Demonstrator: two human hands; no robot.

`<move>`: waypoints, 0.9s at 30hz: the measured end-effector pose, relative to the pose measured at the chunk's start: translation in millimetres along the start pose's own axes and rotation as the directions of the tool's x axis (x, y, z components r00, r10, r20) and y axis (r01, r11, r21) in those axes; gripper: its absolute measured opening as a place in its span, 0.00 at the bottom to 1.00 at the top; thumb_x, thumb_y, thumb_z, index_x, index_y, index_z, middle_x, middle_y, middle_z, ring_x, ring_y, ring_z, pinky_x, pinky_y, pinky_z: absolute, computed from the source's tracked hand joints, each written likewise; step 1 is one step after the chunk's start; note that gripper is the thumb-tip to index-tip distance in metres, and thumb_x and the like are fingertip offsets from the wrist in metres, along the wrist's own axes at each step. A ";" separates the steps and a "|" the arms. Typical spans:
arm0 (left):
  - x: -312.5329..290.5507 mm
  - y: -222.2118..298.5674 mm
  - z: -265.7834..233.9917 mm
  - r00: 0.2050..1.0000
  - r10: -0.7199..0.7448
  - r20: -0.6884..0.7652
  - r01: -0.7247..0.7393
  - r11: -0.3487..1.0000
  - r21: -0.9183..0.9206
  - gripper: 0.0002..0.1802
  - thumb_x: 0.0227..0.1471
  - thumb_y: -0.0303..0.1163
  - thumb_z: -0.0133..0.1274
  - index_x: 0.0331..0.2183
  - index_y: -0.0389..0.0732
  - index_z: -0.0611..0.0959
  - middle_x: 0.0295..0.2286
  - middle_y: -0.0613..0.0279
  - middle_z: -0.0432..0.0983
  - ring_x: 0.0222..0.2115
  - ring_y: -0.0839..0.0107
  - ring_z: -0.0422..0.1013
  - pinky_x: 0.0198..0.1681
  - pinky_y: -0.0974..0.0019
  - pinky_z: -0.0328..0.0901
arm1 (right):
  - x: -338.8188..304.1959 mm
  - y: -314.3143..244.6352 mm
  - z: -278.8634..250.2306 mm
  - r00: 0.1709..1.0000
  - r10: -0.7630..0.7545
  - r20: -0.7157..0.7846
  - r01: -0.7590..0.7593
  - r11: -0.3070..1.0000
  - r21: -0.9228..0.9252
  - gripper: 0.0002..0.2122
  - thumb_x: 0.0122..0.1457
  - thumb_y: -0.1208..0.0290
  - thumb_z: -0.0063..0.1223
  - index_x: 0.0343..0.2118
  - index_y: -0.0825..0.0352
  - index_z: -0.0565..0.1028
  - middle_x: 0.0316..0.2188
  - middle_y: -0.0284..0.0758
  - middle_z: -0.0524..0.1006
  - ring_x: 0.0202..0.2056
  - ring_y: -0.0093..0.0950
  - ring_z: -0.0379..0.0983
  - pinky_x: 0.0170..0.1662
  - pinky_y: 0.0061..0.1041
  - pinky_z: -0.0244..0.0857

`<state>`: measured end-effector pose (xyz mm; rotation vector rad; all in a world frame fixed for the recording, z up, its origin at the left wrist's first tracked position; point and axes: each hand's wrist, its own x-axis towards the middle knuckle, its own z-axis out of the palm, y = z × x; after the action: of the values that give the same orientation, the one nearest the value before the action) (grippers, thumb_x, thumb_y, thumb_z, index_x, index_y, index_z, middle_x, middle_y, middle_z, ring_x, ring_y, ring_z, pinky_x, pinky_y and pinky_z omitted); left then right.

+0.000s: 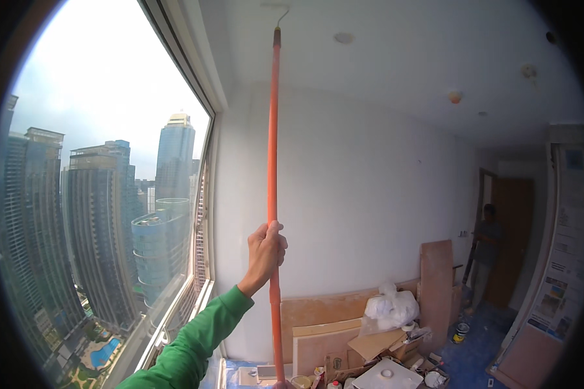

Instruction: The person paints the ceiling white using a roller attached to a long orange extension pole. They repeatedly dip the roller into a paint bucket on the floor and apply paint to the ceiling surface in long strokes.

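Observation:
A long orange extension pole (273, 142) stands nearly upright in front of me, reaching from the lower edge to the ceiling. At its top, a bent wire frame (283, 17) carries a pale paint roller (274, 6) against the white ceiling (396, 45). My left hand (266, 250), in a green sleeve, is wrapped round the pole at mid-height. Only a sliver of my right hand (281, 385) shows at the lower edge, closed about the pole's lower part; the rest of it is out of frame.
A large window (120, 214) runs along the left, with towers outside. Boards (337, 310), a white plastic bag (391, 306), cardboard and cans crowd the foot of the wall. Another person (487, 243) stands by the doorway at right. A paint can (461, 333) sits on blue floor covering.

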<state>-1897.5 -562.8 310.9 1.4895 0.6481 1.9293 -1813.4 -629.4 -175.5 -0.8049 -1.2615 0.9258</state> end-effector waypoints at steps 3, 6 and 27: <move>13.4 -9.0 0.4 1.000 -0.021 -0.023 0.021 1.000 0.000 0.20 0.65 0.42 0.43 0.39 0.33 0.75 0.17 0.64 0.68 0.10 0.81 0.58 0.11 0.75 0.53 | 12.8 -16.9 5.2 1.000 0.012 -0.006 -0.012 1.000 0.015 0.20 0.66 0.53 0.47 0.34 0.71 0.75 0.19 0.30 0.69 0.23 0.22 0.63 0.26 0.29 0.58; 30.2 -19.5 -2.4 0.999 -0.026 -0.034 0.026 1.000 -0.009 0.20 0.65 0.42 0.43 0.38 0.32 0.75 0.17 0.64 0.68 0.10 0.82 0.57 0.11 0.74 0.53 | 29.3 -34.2 9.9 1.000 0.025 -0.018 -0.024 0.999 0.033 0.21 0.65 0.52 0.47 0.34 0.71 0.75 0.19 0.29 0.70 0.23 0.22 0.63 0.26 0.29 0.59; 190.5 -99.0 -38.8 0.995 -0.047 -0.084 0.051 0.997 0.052 0.20 0.64 0.43 0.43 0.36 0.31 0.74 0.16 0.62 0.67 0.10 0.79 0.58 0.12 0.72 0.54 | 175.2 -39.7 57.2 0.999 0.038 0.012 -0.038 0.999 0.011 0.23 0.65 0.48 0.47 0.26 0.66 0.75 0.17 0.25 0.66 0.20 0.17 0.60 0.23 0.23 0.55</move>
<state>-1952.9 -357.6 359.8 1.4189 0.7730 1.9586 -1854.3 -487.3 -58.5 -0.8181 -1.2539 0.9693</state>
